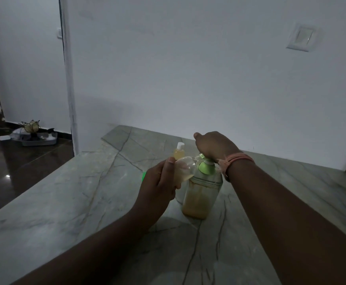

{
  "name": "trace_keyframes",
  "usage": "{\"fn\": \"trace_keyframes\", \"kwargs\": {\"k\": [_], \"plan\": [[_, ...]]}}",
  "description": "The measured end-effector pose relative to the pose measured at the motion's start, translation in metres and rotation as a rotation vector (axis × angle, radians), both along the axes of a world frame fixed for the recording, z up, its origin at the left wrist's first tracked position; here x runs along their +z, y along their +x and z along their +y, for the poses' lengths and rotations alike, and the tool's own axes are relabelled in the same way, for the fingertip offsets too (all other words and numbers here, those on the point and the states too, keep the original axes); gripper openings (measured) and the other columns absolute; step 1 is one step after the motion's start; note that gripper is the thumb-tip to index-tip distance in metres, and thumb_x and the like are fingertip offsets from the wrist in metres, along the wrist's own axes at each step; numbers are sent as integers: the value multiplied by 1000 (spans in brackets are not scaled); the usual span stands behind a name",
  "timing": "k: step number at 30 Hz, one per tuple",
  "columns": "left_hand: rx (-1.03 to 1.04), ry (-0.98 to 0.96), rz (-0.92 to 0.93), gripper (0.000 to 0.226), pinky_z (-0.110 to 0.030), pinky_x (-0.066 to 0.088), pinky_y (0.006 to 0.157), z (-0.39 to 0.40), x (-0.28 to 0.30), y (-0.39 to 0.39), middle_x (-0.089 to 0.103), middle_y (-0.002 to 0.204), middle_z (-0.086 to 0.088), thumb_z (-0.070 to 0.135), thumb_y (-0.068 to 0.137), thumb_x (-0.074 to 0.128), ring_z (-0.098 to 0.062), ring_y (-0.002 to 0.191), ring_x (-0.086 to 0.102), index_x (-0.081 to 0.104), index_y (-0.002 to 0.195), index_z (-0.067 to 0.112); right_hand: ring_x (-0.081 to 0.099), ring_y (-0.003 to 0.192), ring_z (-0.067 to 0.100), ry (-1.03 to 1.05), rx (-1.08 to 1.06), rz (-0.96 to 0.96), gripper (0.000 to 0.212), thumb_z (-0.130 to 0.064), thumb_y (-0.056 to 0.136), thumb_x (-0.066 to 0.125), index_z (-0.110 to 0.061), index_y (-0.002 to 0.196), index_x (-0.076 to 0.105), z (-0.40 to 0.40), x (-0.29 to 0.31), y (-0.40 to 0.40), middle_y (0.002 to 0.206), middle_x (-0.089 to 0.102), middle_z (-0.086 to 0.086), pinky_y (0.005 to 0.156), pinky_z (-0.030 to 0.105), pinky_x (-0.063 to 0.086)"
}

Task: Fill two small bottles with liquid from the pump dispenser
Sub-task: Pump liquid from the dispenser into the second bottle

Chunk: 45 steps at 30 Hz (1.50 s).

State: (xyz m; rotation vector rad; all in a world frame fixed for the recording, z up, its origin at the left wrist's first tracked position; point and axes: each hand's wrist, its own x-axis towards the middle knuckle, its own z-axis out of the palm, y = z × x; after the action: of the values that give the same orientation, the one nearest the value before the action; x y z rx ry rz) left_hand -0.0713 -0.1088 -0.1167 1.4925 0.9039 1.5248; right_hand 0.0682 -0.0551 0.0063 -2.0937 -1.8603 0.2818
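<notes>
Your right hand [213, 146] sits on top of the pump [206, 165], fingers bent over its green head. The pump stands on the desk [65, 202], and it has brown-yellow liquid in its lower half. Your left hand [157, 186] grips a small clear bottle [185, 168], tipped on its side, with its mouth right beside the pump's spout. A little liquid sits inside this bottle. A second small bottle [179, 152] with a white cap stands on the desk just behind the pump, and it holds yellow liquid. A green bit [143, 176] peeks out behind your left hand; you cannot tell what it is. A pink band [238, 159] wraps your right wrist.
</notes>
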Motion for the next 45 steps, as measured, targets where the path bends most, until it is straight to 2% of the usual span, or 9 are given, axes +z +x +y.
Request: {"fn": "trace_keyframes", "kwargs": {"k": [2, 7, 13, 22, 27, 31, 36, 39, 45], "plan": [[-8, 0, 1, 42, -23, 38, 45, -2, 1, 0, 59, 60, 3, 36, 109, 35, -9, 51, 50, 71, 103, 14, 50, 93, 29, -10, -11, 9, 42, -29, 104, 27, -13, 68, 42, 0, 1, 0, 101, 51, 15, 85, 34, 39], [-33, 1, -24, 45, -23, 36, 44, -5, 3, 0, 57, 61, 1, 36, 109, 35, -9, 50, 48, 71, 104, 9, 52, 86, 28, 37, -28, 42, 49, -49, 99, 35, -16, 65, 44, 8, 3, 5, 90, 55, 9, 78, 32, 39], [-13, -2, -7, 44, -22, 37, 44, -2, 1, 0, 58, 59, 2, 35, 110, 34, -10, 50, 49, 70, 103, 10, 51, 88, 29, 45, -44, 55, 42, -34, 101, 32, -14, 66, 43, 5, -5, 3, 95, 54, 12, 78, 31, 38], [-20, -1, -16, 41, -24, 37, 44, -2, 1, 1, 58, 61, -1, 35, 109, 35, -12, 51, 49, 70, 101, 14, 53, 79, 27, 41, -17, 93, 43, -41, 99, 36, -10, 74, 53, 6, 1, 6, 90, 58, 10, 68, 30, 38], [-9, 2, -14, 46, -25, 36, 44, -1, 0, 0, 58, 59, 0, 36, 109, 35, -11, 49, 49, 71, 102, 9, 57, 98, 33, 47, -46, 109, 38, -26, 102, 32, -16, 66, 40, 2, -5, 3, 98, 53, 12, 84, 33, 44], [-23, 0, -24, 42, -26, 36, 44, -4, 2, 0, 59, 61, -1, 36, 109, 36, -14, 52, 49, 72, 101, 16, 55, 85, 29, 46, -40, 64, 45, -43, 99, 37, -15, 65, 47, 2, 1, 3, 85, 57, 8, 75, 31, 41], [-37, 5, -24, 45, -23, 37, 44, -2, 2, 0, 57, 62, -1, 35, 109, 35, -10, 50, 49, 72, 104, 12, 62, 93, 29, 76, -55, 146, 44, -46, 97, 39, -12, 87, 65, 9, -3, 5, 97, 67, 7, 78, 32, 42], [-22, -4, -17, 46, -24, 37, 44, 0, -1, 0, 57, 60, 1, 35, 109, 35, -10, 50, 48, 70, 104, 7, 56, 76, 26, 53, -60, 118, 39, -37, 96, 39, -11, 72, 55, 7, -6, 4, 82, 60, 9, 67, 31, 39], [-39, -1, -29, 45, -24, 35, 43, -1, 2, 1, 57, 60, 0, 35, 109, 35, -10, 49, 47, 69, 105, 6, 53, 77, 24, 19, -37, 63, 44, -40, 101, 35, -10, 73, 51, 3, 3, 2, 78, 54, 6, 70, 29, 38]]}}
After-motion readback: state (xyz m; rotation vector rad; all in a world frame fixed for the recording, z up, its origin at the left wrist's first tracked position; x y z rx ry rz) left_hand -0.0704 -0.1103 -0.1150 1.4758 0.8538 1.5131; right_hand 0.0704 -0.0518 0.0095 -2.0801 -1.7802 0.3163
